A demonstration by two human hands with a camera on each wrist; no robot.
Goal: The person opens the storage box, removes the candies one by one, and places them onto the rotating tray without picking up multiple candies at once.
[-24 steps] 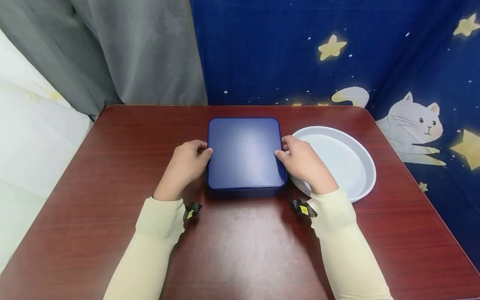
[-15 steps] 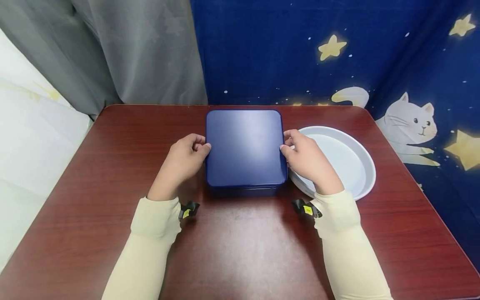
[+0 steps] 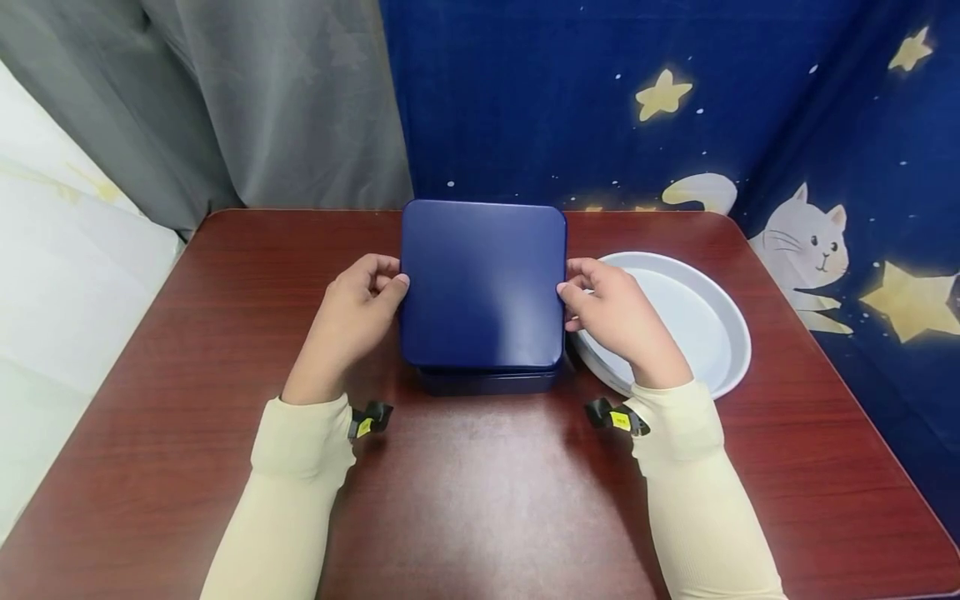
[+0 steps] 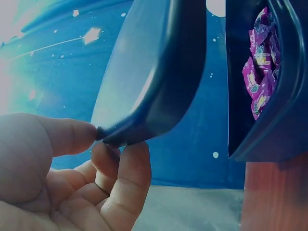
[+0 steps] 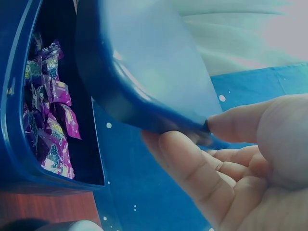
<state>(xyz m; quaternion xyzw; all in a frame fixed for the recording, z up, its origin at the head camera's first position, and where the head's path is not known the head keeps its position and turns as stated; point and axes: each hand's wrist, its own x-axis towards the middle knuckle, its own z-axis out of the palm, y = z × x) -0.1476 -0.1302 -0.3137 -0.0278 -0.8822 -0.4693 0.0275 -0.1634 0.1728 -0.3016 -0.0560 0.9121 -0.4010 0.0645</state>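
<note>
Pinching the lid [image 3: 483, 283] at both sides, left hand [image 3: 360, 300] and right hand [image 3: 609, 310] hold it above a box [image 3: 487, 384] of packets [image 5: 58, 91], lettering [image 4: 263, 59] unreadable.

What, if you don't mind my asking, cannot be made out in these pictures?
Head view: shiny purple wrapped packets, hidden by the dark blue square lid.
Head view: part of the white round tray, covered by the right hand.
Left wrist view: part of the dark blue square box, cut off by the right edge.
Right wrist view: the packets' print, too small and blurred to read.
</note>
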